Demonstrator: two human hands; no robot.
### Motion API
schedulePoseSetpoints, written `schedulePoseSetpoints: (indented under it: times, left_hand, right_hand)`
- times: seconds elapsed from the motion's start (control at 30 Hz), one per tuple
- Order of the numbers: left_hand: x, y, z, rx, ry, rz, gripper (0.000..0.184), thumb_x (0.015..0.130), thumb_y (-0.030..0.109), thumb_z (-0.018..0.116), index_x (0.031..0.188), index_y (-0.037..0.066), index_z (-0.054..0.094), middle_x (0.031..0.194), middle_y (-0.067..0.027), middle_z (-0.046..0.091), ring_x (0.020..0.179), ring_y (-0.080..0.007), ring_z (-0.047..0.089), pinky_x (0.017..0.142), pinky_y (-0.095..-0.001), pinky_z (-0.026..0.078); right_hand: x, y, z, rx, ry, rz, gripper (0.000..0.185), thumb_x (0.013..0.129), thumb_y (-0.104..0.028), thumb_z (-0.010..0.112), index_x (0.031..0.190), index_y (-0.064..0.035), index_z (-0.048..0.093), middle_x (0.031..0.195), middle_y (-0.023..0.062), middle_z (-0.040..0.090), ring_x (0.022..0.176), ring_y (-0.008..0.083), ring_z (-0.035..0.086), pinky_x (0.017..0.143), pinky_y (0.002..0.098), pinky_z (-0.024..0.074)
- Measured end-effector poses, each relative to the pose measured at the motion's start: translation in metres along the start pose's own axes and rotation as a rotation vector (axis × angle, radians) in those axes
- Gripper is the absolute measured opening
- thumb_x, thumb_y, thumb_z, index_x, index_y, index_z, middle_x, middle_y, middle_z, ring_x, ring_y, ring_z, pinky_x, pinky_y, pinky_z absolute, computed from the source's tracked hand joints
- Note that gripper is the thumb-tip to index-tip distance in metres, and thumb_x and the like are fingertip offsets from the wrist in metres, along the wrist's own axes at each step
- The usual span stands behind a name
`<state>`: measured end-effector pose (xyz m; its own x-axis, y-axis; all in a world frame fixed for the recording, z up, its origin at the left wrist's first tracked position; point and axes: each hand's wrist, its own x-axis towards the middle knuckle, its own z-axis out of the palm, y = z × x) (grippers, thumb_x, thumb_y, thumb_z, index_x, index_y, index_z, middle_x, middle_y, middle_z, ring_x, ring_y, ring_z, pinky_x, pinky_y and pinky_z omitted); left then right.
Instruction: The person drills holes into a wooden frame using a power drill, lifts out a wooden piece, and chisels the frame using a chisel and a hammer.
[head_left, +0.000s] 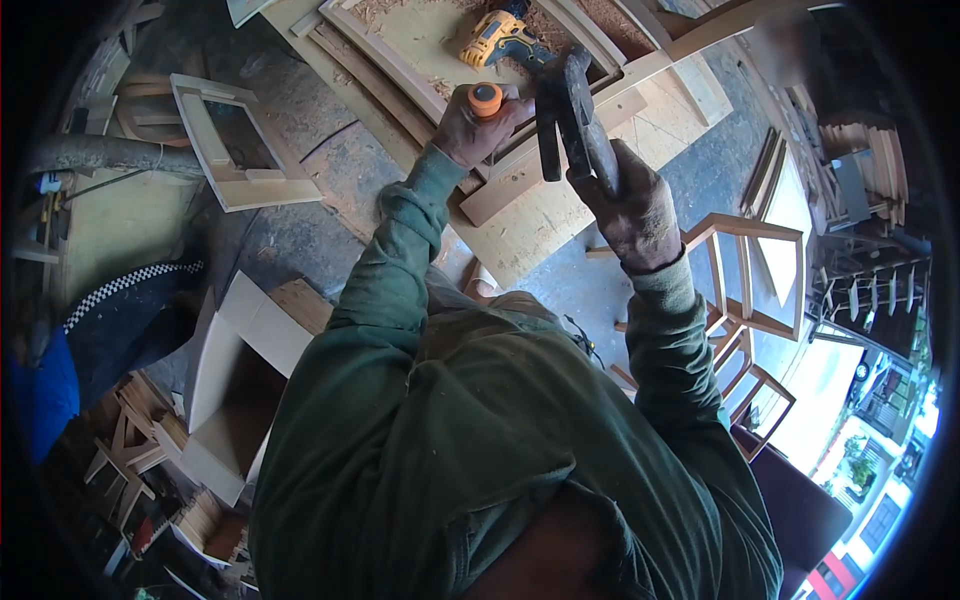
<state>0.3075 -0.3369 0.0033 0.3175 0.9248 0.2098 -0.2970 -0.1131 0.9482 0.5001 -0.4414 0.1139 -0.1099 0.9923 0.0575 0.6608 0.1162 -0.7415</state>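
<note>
My left hand is closed around an upright orange-handled chisel; only the handle's round end shows, and its blade is hidden below. This hand is against the edge of a wooden frame on the workbench. In my right hand is a dark hammer, gripped by its handle. The hammer's head is raised just right of the chisel, apart from it. Beyond both hands, a yellow and black cordless drill lies among wood shavings inside the frame.
A small wooden frame lies at the left. An open cardboard box stands lower left, near wood offcuts. Wooden chair frames stand at my right. Stacked boards are farther right, beside a bright doorway.
</note>
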Motion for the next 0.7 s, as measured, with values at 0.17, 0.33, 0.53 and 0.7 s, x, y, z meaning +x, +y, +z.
schedulePoseSetpoints:
  times: [0.17, 0.33, 0.53, 0.7]
  left_hand:
    - [0.002, 0.0, 0.002, 0.008, -0.001, 0.128, 0.026, 0.092, 0.013, 0.068, 0.072, 0.006, 0.053, 0.06, 0.0069, 0.047, 0.054, -0.0016, 0.044, 0.046, -0.021, 0.035]
    - [0.001, 0.001, 0.0, 0.014, 0.001, 0.101, 0.024, 0.093, 0.014, 0.067, 0.074, 0.004, 0.056, 0.063, 0.0053, 0.052, 0.062, -0.0042, 0.047, 0.052, -0.024, 0.041]
    - [-0.002, -0.007, 0.0, 0.304, -0.088, 0.261, 0.022, 0.09, 0.012, 0.066, 0.074, 0.003, 0.055, 0.061, -0.0036, 0.052, 0.062, -0.0066, 0.046, 0.055, -0.0295, 0.043]
    - [-0.01, -0.006, 0.008, 0.373, -0.055, 0.309, 0.03, 0.089, 0.016, 0.068, 0.068, 0.003, 0.051, 0.058, -0.0098, 0.05, 0.053, -0.0185, 0.044, 0.052, -0.0352, 0.041]
  right_hand:
    - [0.0, -0.003, -0.001, 0.003, -0.019, 0.0, 0.03, 0.088, -0.024, 0.072, 0.105, -0.0018, 0.061, 0.075, 0.0211, 0.065, 0.071, 0.0343, 0.069, 0.064, 0.0401, 0.052]
    - [-0.001, -0.002, 0.001, 0.008, -0.019, -0.005, 0.03, 0.088, -0.025, 0.072, 0.104, -0.0019, 0.061, 0.075, 0.0215, 0.065, 0.071, 0.0351, 0.069, 0.065, 0.0406, 0.0519]
    - [-0.001, -0.002, -0.001, -0.016, -0.001, -0.022, 0.032, 0.088, -0.025, 0.072, 0.107, -0.0017, 0.061, 0.077, 0.0218, 0.066, 0.072, 0.0353, 0.07, 0.064, 0.0405, 0.0521]
    - [0.002, -0.034, -0.02, -0.073, 0.136, -0.11, 0.033, 0.087, -0.02, 0.073, 0.111, -0.0026, 0.06, 0.08, 0.0212, 0.067, 0.075, 0.0359, 0.071, 0.063, 0.0395, 0.0532]
